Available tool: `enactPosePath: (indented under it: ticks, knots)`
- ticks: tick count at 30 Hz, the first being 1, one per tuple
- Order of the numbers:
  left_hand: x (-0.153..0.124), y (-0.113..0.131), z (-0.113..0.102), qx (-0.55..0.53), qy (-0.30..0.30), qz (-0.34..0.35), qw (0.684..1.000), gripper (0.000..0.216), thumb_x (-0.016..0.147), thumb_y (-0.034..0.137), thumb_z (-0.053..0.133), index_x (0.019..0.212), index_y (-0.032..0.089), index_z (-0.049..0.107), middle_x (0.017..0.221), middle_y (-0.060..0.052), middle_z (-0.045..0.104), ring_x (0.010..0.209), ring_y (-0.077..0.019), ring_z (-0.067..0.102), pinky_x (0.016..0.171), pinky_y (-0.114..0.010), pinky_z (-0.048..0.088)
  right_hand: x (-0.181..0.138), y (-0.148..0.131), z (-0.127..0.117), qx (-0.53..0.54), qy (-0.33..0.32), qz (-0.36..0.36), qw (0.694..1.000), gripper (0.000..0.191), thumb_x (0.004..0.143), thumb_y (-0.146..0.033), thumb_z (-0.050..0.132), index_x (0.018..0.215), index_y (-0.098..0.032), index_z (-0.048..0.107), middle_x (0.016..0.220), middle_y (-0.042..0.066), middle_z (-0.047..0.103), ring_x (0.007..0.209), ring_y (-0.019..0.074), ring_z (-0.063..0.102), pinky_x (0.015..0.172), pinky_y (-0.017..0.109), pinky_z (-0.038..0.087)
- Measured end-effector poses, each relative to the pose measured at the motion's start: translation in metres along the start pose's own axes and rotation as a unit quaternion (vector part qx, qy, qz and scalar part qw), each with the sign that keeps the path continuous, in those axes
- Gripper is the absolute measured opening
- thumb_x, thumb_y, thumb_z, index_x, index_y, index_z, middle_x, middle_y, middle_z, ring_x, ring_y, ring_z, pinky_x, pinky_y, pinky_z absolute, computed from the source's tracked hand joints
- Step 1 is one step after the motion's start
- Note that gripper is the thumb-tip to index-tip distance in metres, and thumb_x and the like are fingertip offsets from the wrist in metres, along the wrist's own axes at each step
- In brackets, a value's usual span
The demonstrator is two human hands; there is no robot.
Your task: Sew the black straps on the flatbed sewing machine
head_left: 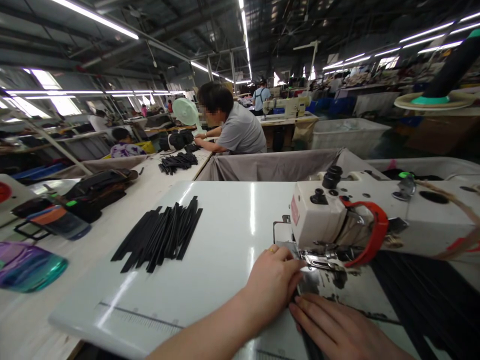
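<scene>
A white sewing machine (322, 220) with a red guard strap stands at the right of the pale machine table. Just left of its presser foot (318, 261), my left hand (272, 280) is closed, fingers bent and pressed together on a dark fabric strip (309, 346). My right hand (330, 322) lies lower, close to the foot, its fingers together and its thumb side against the same strip. Most of the strip is hidden under both hands. Loose black strips (159, 235) lie in a pile on the left part of the table.
More black fabric (431, 305) lies right of the machine. A thread cone (453, 70) stands upper right. Bottles (33, 267) and a dark bag (101, 187) rest on the left bench. A person (240, 125) works ahead, beyond a cloth-lined bin (270, 165).
</scene>
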State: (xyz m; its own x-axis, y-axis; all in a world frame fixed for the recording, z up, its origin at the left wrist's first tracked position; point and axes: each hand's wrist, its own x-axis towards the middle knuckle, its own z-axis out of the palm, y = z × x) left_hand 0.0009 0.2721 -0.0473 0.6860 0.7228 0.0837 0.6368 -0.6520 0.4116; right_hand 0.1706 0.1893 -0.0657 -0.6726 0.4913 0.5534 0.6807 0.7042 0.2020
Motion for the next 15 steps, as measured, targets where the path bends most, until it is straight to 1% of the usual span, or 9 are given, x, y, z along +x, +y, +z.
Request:
enactPosePath:
  ticks: [2, 3, 6, 9, 12, 15]
  knots:
    - [0.001, -0.004, -0.001, 0.012, -0.005, 0.02, 1.0, 0.02, 0.095, 0.035, 0.058, 0.112, 0.03, 0.069, 0.105, -0.004, 0.06, 0.098, -0.0219, 0.054, 0.085, -0.033, 0.047, 0.0, 0.0, -0.001, 0.002, -0.009, -0.007, 1.0, 0.043, 0.089, 0.0, 0.032, 0.112, -0.018, 0.064, 0.1, 0.002, 0.073, 0.092, 0.0146, 0.065, 0.081, 0.026, 0.05]
    - [0.003, -0.007, -0.001, 0.028, -0.004, 0.013, 1.0, 0.021, 0.095, 0.037, 0.059, 0.113, 0.032, 0.069, 0.105, -0.005, 0.059, 0.099, -0.0225, 0.053, 0.085, -0.034, 0.047, -0.001, 0.001, -0.001, -0.002, -0.015, -0.01, 1.0, 0.043, 0.088, 0.0, 0.034, 0.113, -0.018, 0.064, 0.1, 0.002, 0.073, 0.092, 0.0148, 0.065, 0.081, 0.026, 0.051]
    - [0.008, -0.019, -0.004, 0.083, 0.016, -0.053, 0.995, 0.022, 0.097, 0.034, 0.054, 0.114, 0.027, 0.067, 0.104, -0.006, 0.058, 0.099, -0.0238, 0.053, 0.086, -0.037, 0.047, -0.008, 0.005, 0.003, -0.028, -0.02, -0.01, 0.999, 0.043, 0.082, 0.001, 0.036, 0.112, -0.016, 0.063, 0.1, 0.005, 0.073, 0.09, 0.0161, 0.065, 0.078, 0.028, 0.051]
    - [0.012, -0.029, -0.007, 0.104, 0.033, -0.094, 0.99, 0.02, 0.097, 0.028, 0.053, 0.111, 0.024, 0.067, 0.107, -0.007, 0.059, 0.101, -0.0243, 0.053, 0.089, -0.038, 0.047, -0.017, 0.009, 0.006, -0.054, -0.017, 0.007, 0.998, 0.048, 0.076, 0.004, 0.035, 0.113, -0.014, 0.061, 0.102, 0.005, 0.072, 0.09, 0.0169, 0.066, 0.076, 0.028, 0.052]
    - [0.012, -0.029, -0.006, 0.099, 0.045, -0.096, 0.989, 0.018, 0.096, 0.026, 0.055, 0.109, 0.022, 0.067, 0.108, -0.007, 0.06, 0.103, -0.0248, 0.053, 0.09, -0.039, 0.047, -0.021, 0.012, 0.012, -0.079, -0.003, 0.03, 0.996, 0.052, 0.073, 0.005, 0.036, 0.115, -0.014, 0.06, 0.106, 0.005, 0.072, 0.093, 0.0174, 0.066, 0.076, 0.028, 0.053]
    - [0.01, -0.021, -0.001, 0.065, 0.03, -0.077, 0.995, 0.015, 0.095, 0.026, 0.057, 0.103, 0.021, 0.068, 0.108, -0.005, 0.063, 0.103, -0.0239, 0.055, 0.091, -0.038, 0.048, -0.021, 0.019, 0.025, -0.097, 0.015, 0.051, 0.994, 0.052, 0.071, 0.005, 0.035, 0.112, -0.015, 0.061, 0.101, 0.006, 0.072, 0.09, 0.0173, 0.067, 0.074, 0.026, 0.055]
